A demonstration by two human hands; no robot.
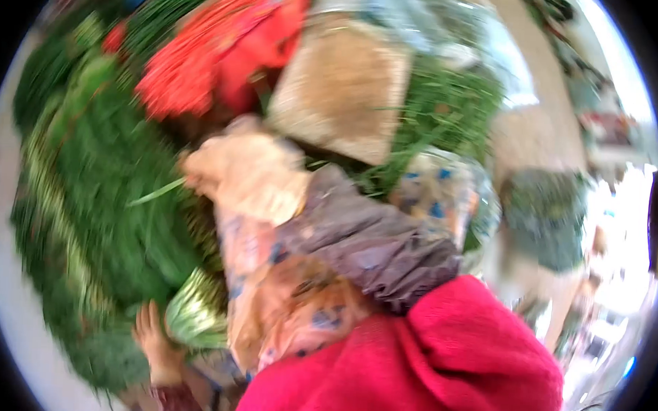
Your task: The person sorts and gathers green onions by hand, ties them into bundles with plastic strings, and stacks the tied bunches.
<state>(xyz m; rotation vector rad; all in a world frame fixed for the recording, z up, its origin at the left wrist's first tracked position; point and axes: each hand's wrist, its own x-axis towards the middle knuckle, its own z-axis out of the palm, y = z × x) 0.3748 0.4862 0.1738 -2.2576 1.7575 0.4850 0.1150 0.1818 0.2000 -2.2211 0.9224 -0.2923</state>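
My right hand (249,174), in a peach-coloured glove below a grey-purple oversleeve, reaches left across the middle of the view. Its fingers are bent together around the end of a thin green stalk (155,192); blur hides the exact grip. The bare left hand (151,337), at the lower left, has its fingers spread beside the dark green leaves (117,181). A pale green bundle (198,311) lies just to its right. Orange-pink printed plastic (295,299) lies below my right forearm.
Red strands (196,60) and a light, brown-stained block (345,85) are at the top. Loose green stems (447,100) lie right of the block. Clear bags hold greens, including one (545,215) at the right. Pale floor (537,137) shows between them.
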